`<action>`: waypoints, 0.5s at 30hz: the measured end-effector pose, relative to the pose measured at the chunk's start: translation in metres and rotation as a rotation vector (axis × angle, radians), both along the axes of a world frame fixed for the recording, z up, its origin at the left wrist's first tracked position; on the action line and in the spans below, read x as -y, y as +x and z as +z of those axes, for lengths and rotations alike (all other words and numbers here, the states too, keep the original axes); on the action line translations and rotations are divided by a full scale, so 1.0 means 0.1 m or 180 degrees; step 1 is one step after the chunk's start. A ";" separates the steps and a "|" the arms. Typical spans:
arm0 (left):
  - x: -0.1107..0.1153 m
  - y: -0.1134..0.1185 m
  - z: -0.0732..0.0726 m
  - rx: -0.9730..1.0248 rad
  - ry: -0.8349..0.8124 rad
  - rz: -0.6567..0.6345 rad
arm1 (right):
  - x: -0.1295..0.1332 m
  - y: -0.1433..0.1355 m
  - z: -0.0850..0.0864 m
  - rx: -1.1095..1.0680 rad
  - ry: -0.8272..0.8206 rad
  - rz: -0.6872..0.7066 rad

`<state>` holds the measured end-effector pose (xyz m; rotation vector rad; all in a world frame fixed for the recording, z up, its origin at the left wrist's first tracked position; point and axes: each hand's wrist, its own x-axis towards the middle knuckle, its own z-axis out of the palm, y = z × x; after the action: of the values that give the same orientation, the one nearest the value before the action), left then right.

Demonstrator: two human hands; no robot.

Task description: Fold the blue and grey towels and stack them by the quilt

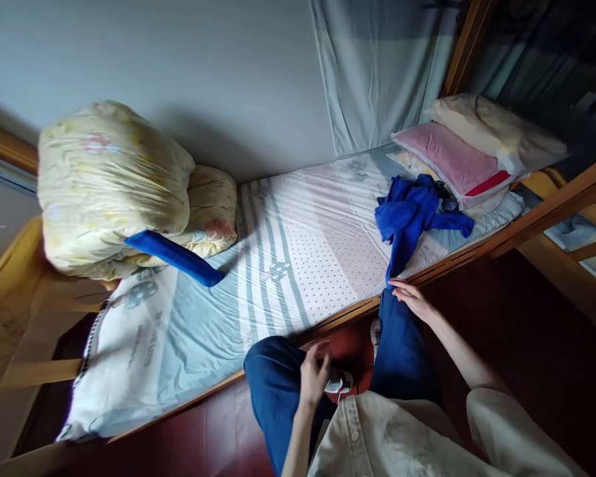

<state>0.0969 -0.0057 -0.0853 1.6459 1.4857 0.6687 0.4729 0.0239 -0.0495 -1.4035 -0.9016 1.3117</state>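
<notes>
A crumpled blue garment (408,207) lies on the right part of the bed, near the pillows. One end of it tapers down over the bed's edge to my right hand (413,299), whose fingertips close on that end just above my right knee. My left hand (314,375) hovers over the gap between my knees, fingers curved and apart, slightly blurred, holding nothing. Farther left, a blue cloth folded into a narrow strip (176,257) slants from the quilt down to the sheet, out of reach of both hands.
A bulky yellow quilt (112,189) is piled at the bed's left end. Pink and cream pillows (451,156) are stacked at the right end. A patterned sheet (322,255) covers the mattress. A pale curtain (377,73) hangs behind, and a wooden rail (551,209) slants along the right.
</notes>
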 end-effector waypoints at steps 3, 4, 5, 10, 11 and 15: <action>0.43 0.46 0.02 0.0460 -0.0313 -0.0468 | -0.11 0.05 0.11 -0.0139 -0.0053 -0.0452; 0.53 0.56 0.03 0.0552 -0.0358 -0.0651 | -0.20 0.12 0.18 -0.0146 -0.0045 -0.0706; 0.62 0.64 0.05 0.0617 -0.0381 -0.0814 | -0.31 0.22 0.26 -0.0115 -0.0012 -0.0991; 0.65 0.67 0.23 0.0764 -0.0427 -0.0896 | -0.75 0.63 1.04 0.0365 0.1043 -0.1637; 0.60 0.66 0.29 0.0806 -0.0438 -0.0785 | -0.78 0.65 1.25 0.0527 0.1306 -0.1686; 0.23 0.73 0.64 0.1116 -0.0365 -0.0472 | -0.67 0.48 2.03 0.0737 0.2426 -0.1744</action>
<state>0.1703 -0.0283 -0.0209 1.4486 1.1194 0.7323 0.5208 0.0910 0.1536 -1.0734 -0.9380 0.3265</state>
